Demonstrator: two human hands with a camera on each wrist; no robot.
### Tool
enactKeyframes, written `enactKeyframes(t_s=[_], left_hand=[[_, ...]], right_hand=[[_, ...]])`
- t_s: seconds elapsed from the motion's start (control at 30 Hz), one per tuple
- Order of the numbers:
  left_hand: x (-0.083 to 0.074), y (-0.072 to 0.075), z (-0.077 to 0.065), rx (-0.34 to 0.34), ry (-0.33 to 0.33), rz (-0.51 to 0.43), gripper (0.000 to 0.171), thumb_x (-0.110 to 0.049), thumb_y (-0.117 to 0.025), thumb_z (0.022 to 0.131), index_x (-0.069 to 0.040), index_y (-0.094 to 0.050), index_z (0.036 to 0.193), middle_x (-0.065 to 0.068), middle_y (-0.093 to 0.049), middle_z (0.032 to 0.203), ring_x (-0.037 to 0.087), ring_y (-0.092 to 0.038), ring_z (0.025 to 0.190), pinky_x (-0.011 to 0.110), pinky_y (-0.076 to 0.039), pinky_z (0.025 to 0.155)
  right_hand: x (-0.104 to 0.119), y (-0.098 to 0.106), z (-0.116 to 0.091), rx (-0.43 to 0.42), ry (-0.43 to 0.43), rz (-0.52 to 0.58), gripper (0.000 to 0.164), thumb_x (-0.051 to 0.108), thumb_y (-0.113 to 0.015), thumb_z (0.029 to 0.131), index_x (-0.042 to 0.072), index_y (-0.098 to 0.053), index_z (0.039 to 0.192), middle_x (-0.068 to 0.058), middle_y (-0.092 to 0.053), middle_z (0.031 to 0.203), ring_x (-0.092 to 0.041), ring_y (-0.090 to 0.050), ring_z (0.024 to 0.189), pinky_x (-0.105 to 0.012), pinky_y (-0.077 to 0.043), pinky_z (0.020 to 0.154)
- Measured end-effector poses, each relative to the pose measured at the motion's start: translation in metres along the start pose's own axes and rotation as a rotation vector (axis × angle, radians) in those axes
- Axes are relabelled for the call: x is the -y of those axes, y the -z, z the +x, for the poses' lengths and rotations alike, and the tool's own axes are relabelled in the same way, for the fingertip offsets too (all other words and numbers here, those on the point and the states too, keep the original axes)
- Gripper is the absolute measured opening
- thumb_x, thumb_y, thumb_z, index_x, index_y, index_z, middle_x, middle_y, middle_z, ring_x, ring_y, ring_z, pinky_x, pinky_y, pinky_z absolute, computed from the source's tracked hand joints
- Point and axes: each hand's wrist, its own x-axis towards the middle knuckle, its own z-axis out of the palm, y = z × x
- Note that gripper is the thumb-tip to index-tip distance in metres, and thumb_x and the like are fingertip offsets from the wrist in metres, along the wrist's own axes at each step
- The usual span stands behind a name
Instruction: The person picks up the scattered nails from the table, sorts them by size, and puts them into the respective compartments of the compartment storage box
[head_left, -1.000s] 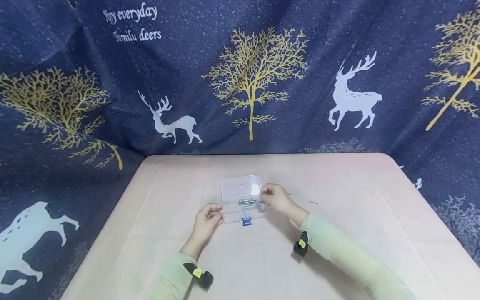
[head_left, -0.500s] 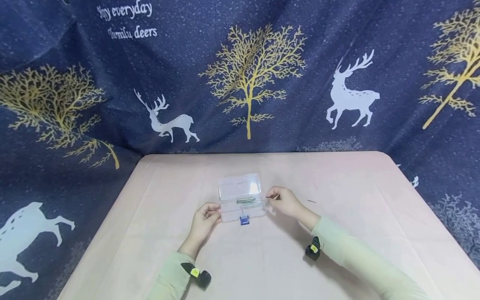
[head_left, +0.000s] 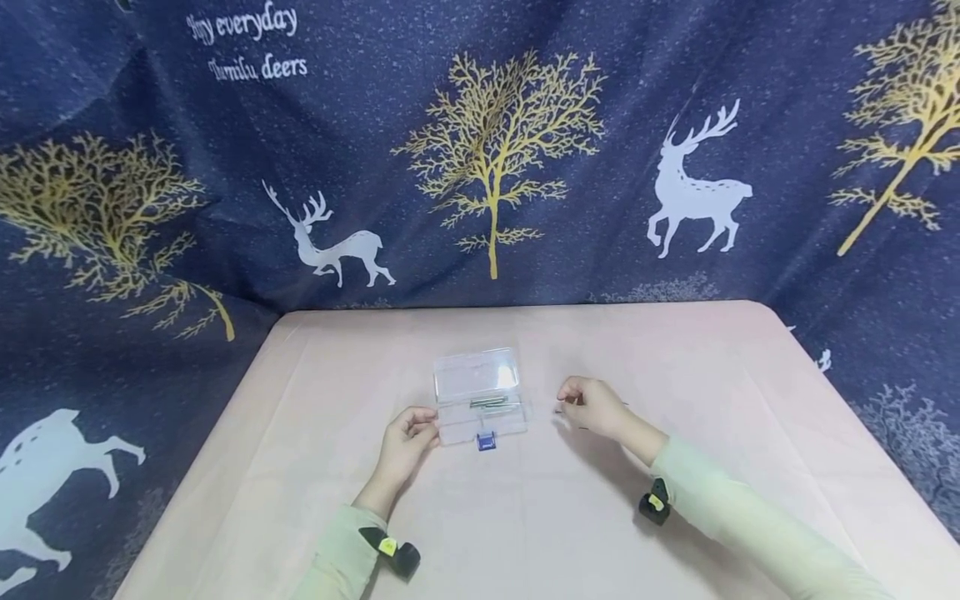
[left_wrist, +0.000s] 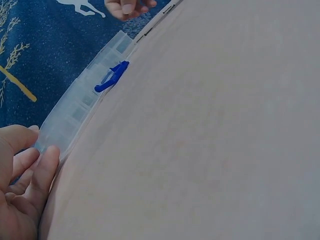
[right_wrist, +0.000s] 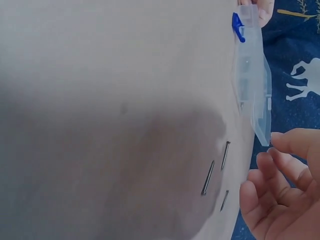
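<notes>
A clear plastic compartment box [head_left: 459,432] with a blue latch [head_left: 487,442] lies on the table with its lid [head_left: 477,374] raised. Several thin metal nails [head_left: 489,402] lie in its back compartment. My left hand [head_left: 407,443] holds the box's left end between thumb and fingers; the left wrist view shows this grip at the corner. To the right of the box, my right hand [head_left: 594,406] hovers low with loosely bent fingers and nothing visible between them. Beside that hand, loose nails [right_wrist: 208,178] lie on the cloth in the right wrist view.
A pale pink cloth [head_left: 495,525] covers the table. Behind it hangs a dark blue curtain [head_left: 570,167] printed with deer and trees. A black wrist camera [head_left: 655,502] is strapped to the right sleeve, and another [head_left: 402,560] to the left.
My right hand has moved away from the box's right side, out to the right over the loose nails. The left hand stays at the box's left end.
</notes>
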Motion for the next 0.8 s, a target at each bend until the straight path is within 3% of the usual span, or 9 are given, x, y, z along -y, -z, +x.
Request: enactKeyframes(t_s=[0.23,0.57,0.67,0.8], left_hand=[[0.007,0.001,0.003,0.009,-0.028,-0.004,0.022,0.006,-0.055,0.088,0.014,-0.054,0.109,0.031,-0.059,0.110,0.037,-0.064,0.096,0.020,-0.061,0.076],[0.007,0.002,0.003,-0.002,-0.022,0.010,0.024,-0.001,-0.059,0.088,0.008,-0.057,0.110,0.024,-0.062,0.109,0.020,-0.066,0.090,0.018,-0.060,0.076],[0.007,0.002,0.003,-0.001,-0.030,0.018,0.024,-0.002,-0.059,0.088,0.007,-0.057,0.111,0.024,-0.062,0.108,0.020,-0.066,0.090,0.019,-0.060,0.076],[0.008,0.002,0.003,0.004,-0.029,-0.002,0.025,-0.001,-0.059,0.088,0.008,-0.056,0.111,0.025,-0.062,0.109,0.029,-0.065,0.095,0.017,-0.060,0.077]], right_hand=[[-0.003,0.007,-0.009,0.037,-0.027,-0.070,0.006,0.002,-0.064,0.081,0.000,-0.063,0.087,-0.003,-0.063,0.077,-0.011,-0.053,0.069,-0.020,-0.051,0.061],[-0.012,0.013,-0.025,0.072,-0.068,-0.147,0.005,0.004,-0.066,0.081,0.005,-0.064,0.085,-0.007,-0.069,0.088,-0.026,-0.066,0.087,-0.044,-0.059,0.084],[-0.015,0.014,-0.029,0.082,-0.073,-0.159,0.005,0.003,-0.066,0.080,0.006,-0.064,0.084,-0.006,-0.069,0.085,-0.023,-0.065,0.083,-0.042,-0.059,0.081],[-0.017,0.015,-0.032,0.093,-0.072,-0.193,0.006,0.003,-0.066,0.079,0.007,-0.064,0.083,-0.003,-0.068,0.081,-0.019,-0.063,0.078,-0.040,-0.059,0.077]])
